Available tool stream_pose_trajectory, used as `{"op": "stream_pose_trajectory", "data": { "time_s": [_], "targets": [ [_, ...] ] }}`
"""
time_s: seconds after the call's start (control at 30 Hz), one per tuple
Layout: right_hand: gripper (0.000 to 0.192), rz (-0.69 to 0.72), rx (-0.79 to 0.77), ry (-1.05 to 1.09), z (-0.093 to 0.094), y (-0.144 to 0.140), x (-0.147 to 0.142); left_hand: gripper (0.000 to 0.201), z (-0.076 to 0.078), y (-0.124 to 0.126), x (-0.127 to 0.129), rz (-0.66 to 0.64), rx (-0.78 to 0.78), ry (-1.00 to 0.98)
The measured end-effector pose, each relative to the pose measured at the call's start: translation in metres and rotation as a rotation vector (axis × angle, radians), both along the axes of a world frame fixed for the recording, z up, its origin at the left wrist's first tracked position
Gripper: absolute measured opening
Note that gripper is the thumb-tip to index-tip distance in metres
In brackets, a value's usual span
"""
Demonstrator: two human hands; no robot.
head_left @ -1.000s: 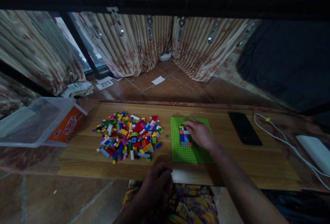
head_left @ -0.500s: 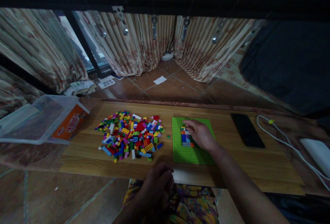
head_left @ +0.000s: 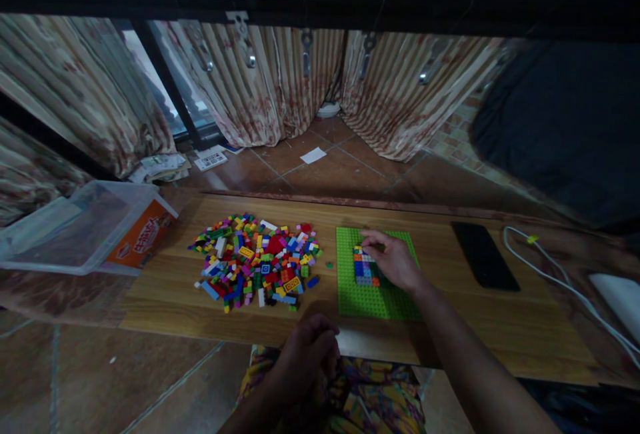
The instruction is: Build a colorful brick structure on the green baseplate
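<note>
A green studded baseplate (head_left: 350, 304) lies on the wooden table, bearing a small block of toy bricks (head_left: 363, 273) in blue, grey, orange, white and yellow. Over that block's far right part is my right hand (head_left: 395, 262), its fingers pinched together at the bricks' far edge. Whatever is between those fingertips is too small or hidden to make out. My left hand (head_left: 311, 347) rests curled at the table's near edge, above the lap; its inner side is hidden. Left of the baseplate spreads a pile of loose toy bricks (head_left: 260, 264) in many colours.
A clear plastic box (head_left: 95, 227) with an orange label stands at the table's left end. To the right lie a black phone (head_left: 485, 255) and a white cable (head_left: 560, 274) near a white device (head_left: 617, 297). One small green brick (head_left: 329, 265) sits between pile and baseplate.
The whole view has shifted slightly. My right hand stays at the far edge of the brick block, its fingers a little changed in pose. My left hand has hardly moved.
</note>
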State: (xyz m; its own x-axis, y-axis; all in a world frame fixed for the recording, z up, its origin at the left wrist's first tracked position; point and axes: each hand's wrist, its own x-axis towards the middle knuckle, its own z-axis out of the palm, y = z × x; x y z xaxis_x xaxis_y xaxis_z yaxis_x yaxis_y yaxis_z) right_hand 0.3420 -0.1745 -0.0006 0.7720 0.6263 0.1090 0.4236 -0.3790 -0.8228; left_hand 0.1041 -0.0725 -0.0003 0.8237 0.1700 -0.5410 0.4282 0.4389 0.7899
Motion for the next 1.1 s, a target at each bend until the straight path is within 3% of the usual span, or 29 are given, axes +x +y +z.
{"op": "stream_pose_trajectory", "data": {
  "time_s": [0.6,0.97,1.1],
  "targets": [
    [0.029,0.126,-0.137,0.097,0.013,0.005,0.021,0.021,-0.005,0.002,0.000,-0.033,0.016,-0.043],
    [0.025,0.142,-0.052,0.060,0.001,-0.008,0.014,0.021,-0.003,-0.001,0.001,0.001,0.032,-0.037],
    [0.024,0.063,-0.017,0.018,0.003,-0.011,0.013,0.021,-0.004,0.000,0.002,0.001,0.038,-0.031]
  ]
}}
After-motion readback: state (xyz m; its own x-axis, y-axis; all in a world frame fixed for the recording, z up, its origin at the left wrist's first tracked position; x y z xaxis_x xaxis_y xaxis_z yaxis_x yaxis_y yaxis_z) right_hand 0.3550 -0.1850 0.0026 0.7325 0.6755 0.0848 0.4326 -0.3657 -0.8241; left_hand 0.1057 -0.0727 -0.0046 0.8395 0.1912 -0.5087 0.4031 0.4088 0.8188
